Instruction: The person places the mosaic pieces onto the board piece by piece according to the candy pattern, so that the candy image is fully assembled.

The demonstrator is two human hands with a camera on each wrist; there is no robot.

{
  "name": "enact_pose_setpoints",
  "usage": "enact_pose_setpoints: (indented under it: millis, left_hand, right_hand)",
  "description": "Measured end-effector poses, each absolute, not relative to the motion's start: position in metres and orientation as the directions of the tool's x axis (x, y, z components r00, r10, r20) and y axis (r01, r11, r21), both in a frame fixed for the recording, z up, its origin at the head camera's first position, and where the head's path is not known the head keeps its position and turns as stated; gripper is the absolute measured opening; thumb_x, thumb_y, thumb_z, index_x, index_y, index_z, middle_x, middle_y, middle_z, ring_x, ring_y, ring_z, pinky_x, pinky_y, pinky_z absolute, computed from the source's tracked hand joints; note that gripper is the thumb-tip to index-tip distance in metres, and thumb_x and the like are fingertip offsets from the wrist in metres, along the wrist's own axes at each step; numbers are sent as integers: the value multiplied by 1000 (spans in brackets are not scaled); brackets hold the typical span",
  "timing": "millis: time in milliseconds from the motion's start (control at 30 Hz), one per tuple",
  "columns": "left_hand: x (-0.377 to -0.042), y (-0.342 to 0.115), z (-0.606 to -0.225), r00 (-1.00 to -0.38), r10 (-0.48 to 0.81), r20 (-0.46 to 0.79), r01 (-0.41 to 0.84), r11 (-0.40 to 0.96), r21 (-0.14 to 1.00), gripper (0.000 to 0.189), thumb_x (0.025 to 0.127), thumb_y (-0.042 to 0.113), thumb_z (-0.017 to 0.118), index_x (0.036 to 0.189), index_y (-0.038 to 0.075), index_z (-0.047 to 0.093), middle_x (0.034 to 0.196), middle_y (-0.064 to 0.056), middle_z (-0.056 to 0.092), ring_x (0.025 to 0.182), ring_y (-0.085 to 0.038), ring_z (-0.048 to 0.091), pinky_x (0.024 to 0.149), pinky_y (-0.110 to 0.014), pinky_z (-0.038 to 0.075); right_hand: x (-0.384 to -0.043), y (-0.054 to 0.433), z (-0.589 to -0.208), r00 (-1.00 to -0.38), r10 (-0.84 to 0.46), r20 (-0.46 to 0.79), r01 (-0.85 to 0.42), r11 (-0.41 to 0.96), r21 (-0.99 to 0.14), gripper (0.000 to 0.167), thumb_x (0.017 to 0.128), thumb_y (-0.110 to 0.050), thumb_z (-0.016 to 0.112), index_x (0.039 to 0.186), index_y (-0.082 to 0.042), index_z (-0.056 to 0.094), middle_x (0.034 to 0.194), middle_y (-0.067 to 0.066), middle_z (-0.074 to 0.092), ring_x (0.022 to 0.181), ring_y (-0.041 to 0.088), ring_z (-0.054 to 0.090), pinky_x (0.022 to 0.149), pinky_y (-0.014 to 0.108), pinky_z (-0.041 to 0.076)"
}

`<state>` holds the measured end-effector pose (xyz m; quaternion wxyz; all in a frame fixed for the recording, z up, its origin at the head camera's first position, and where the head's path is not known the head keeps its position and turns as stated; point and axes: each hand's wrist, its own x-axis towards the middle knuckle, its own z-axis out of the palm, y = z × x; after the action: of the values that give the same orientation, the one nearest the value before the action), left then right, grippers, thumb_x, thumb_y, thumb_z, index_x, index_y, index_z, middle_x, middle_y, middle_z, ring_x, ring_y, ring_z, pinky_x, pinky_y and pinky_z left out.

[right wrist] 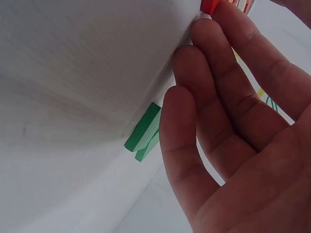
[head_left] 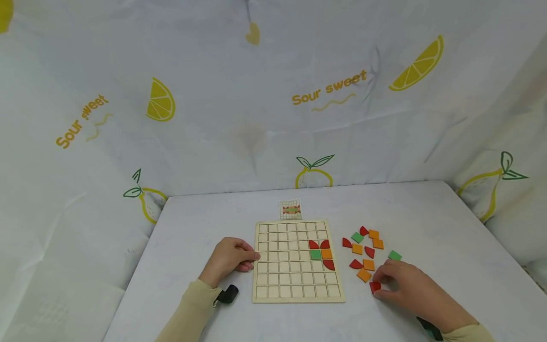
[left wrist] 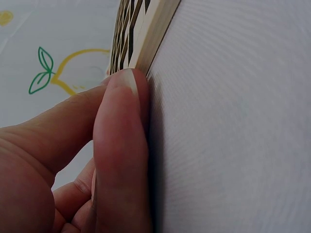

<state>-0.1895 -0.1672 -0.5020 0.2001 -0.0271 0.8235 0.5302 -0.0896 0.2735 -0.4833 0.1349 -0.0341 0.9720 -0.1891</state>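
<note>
A wooden grid board (head_left: 290, 280) lies on the table. My left hand (head_left: 228, 259) pinches its left edge between thumb (left wrist: 119, 145) and fingers. Near the board's right side its cells hold three red quarter-circle tiles, a green square tile (head_left: 315, 254) and an orange square tile (head_left: 326, 254). To the right of the board, my right hand (head_left: 406, 283) pinches a red tile (head_left: 374, 287) at the table surface. The right wrist view shows only a bit of this red tile (right wrist: 209, 6) at the fingertips.
Loose orange tiles (head_left: 369, 264), red tiles (head_left: 355, 264) and a green tile (head_left: 357, 237) are scattered between board and right hand. Another green tile (head_left: 395, 255) lies just beyond that hand. A small pattern card (head_left: 290, 209) touches the board's far edge.
</note>
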Motion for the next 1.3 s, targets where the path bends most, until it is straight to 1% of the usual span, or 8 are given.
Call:
enact_pose_setpoints:
  millis: [300,533,800,867,967,1100,1267,1300]
  left_hand:
    - [-189,-167,-502,-919,167,-357,-255,439,861,25,86,24,93,94,6,78,80,-6,79,65,-12,74,66,-28,66]
    - [-188,-166,-502,-918,166,-361,-255,451,855,23,87,24,92,94,7,79,79,-6,79,65,-11,74,66,-27,66]
    - [-189,-166,-501,-918,171,-358,-253,441,861,23,87,23,92,95,6,78,80,-6,79,66,-11,74,67,-28,67]
    - [-189,-167,-500,-919,169,-355,-252,441,861,23,87,23,92,95,6,78,80,-6,79,66,-12,74,67,-28,67]
    - [-189,-168,-500,-923,159,-352,-251,444,860,24,86,24,93,95,6,78,80,-6,79,66,-12,74,66,-28,66]
    - [-189,-169,-501,-921,154,-359,-260,445,857,24,86,23,93,95,7,78,81,-7,79,66,-13,75,65,-28,66]
    - [-189,-168,-503,-917,158,-365,-262,450,854,23,86,24,93,95,8,78,82,-7,80,67,-13,75,65,-27,66]
    - [-189,-167,-503,-918,162,-363,-259,449,855,23,86,24,92,95,8,79,82,-6,81,67,-13,75,65,-27,66]
  right_hand:
    - [-91,275,-484,-961,-126,-246,-22,922,-386,26,80,-28,97,97,-28,77,94,-12,66,93,11,60,91,43,63]
    - [-93,273,-484,-957,-146,-249,-39,921,-388,28,79,-29,98,96,-29,77,95,-13,66,93,9,59,91,39,63]
    - [-92,271,-482,-961,-180,-208,-91,922,-377,26,80,-29,98,92,-35,76,93,-18,62,89,5,55,83,27,60]
    - [-93,268,-479,-962,-186,-201,-99,921,-377,26,80,-30,98,91,-35,75,91,-17,61,88,5,55,81,26,59]
    - [-94,262,-475,-962,-202,-183,-120,917,-381,25,80,-33,97,90,-35,75,92,-17,61,88,4,55,82,27,59]
    - [-100,248,-468,-956,-258,-136,-182,892,-413,22,82,-34,96,91,-35,76,93,-19,62,91,4,56,81,26,58]
    - [-116,225,-466,-938,-334,-91,-251,838,-485,21,84,-35,95,94,-32,77,92,-17,62,84,5,55,72,21,53]
    - [-120,220,-467,-934,-347,-84,-263,828,-495,20,85,-36,94,94,-33,77,92,-17,63,84,4,56,73,21,53]
